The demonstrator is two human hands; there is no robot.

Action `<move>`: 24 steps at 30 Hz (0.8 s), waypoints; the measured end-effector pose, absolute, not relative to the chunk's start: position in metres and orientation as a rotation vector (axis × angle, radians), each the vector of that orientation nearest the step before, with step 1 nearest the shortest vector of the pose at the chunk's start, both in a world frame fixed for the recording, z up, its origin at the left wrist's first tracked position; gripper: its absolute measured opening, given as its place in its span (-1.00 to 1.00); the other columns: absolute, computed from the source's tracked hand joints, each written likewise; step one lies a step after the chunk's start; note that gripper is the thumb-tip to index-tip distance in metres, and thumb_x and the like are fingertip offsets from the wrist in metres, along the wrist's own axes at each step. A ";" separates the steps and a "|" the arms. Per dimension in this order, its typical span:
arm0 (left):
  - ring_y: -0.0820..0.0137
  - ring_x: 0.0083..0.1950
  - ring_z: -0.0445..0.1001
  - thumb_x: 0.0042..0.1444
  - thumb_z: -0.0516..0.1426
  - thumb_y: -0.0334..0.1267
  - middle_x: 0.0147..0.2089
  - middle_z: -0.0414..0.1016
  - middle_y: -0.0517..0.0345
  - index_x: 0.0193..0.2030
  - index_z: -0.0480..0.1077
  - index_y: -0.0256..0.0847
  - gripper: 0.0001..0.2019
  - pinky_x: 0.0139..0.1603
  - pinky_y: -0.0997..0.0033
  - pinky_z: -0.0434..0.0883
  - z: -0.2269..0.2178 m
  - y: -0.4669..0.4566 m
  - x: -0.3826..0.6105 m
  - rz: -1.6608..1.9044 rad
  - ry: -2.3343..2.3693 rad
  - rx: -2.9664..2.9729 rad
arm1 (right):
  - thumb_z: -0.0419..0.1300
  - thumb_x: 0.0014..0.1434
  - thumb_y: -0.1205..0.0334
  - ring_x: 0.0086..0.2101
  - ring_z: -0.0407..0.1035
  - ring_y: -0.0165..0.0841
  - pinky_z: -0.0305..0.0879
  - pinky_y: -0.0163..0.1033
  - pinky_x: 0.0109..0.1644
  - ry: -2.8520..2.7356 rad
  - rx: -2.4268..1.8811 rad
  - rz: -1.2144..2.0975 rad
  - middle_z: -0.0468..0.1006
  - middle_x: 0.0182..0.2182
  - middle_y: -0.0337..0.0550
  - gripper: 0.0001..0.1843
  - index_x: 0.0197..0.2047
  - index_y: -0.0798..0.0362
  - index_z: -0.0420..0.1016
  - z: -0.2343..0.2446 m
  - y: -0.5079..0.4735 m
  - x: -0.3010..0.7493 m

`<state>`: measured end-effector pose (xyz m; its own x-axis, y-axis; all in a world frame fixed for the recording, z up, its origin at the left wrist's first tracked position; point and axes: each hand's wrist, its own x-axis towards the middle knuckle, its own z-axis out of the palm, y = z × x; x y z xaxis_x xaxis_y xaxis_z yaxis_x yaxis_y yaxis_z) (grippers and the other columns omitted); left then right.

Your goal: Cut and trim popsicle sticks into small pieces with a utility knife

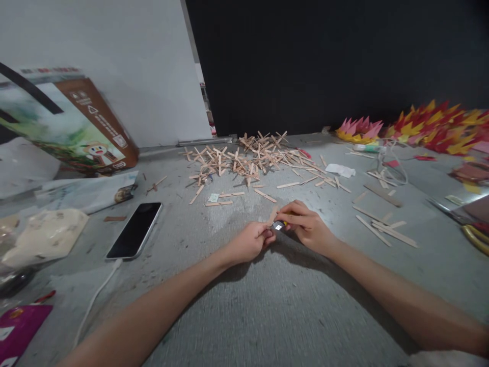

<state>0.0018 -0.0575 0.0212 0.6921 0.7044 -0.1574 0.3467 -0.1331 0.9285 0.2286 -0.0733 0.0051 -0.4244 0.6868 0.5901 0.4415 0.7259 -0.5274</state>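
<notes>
Left hand (250, 242), at mid-tabletop (214, 331): fingers pinch a flat wooden stick (273, 215), its far end pointing away from the person. Right hand (309, 228): fingers pinch a small shiny object (278, 226), yellow at one side, right at the stick; contact between the two, cannot tell. Beyond both hands lies a heap of crossed sticks (248, 162); phone (134, 232) on the left.

This looks like a craft workspace: the worktop (305, 316) carries heaped wooden sticks (250, 165), scissors (466, 232) and pointed, brightly coloured decorations (439, 127).
</notes>
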 end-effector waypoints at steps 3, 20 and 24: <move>0.45 -0.45 0.07 0.32 -0.01 -0.31 -0.53 0.11 0.28 -0.50 0.15 -0.16 -0.69 -0.37 0.40 0.08 0.023 -0.059 0.006 0.378 0.885 1.709 | 0.08 0.42 0.45 -0.11 0.38 -0.18 0.40 -0.03 -0.08 -2.091 -0.859 0.338 0.59 -0.11 -0.04 -0.60 0.07 -0.12 0.65 0.003 -0.074 0.228; 0.44 -0.43 0.05 0.25 -0.03 -0.43 -0.52 0.07 0.29 -0.51 0.08 -0.15 -0.71 -0.32 0.37 0.06 0.023 -0.056 0.004 0.334 0.803 1.802 | 0.08 0.39 0.48 -0.12 0.38 -0.18 0.39 0.00 -0.06 -2.095 -0.830 0.308 0.59 -0.11 -0.04 -0.57 0.09 -0.13 0.64 0.005 -0.075 0.226; 0.44 -0.44 0.04 0.20 -0.05 -0.45 -0.52 0.04 0.30 -0.49 0.08 -0.14 -0.75 -0.33 0.37 0.06 0.023 -0.055 0.004 0.333 0.758 1.775 | 0.09 0.41 0.44 -0.12 0.38 -0.17 0.42 0.01 -0.07 -2.107 -0.837 0.338 0.59 -0.11 -0.04 -0.59 0.10 -0.16 0.64 0.006 -0.076 0.227</move>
<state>0.0039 -0.0550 0.0234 0.7540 0.6404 -0.1462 0.3259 -0.1715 0.9297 0.2272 -0.0759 0.0061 -0.4388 0.6679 0.6011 0.4462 0.7426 -0.4994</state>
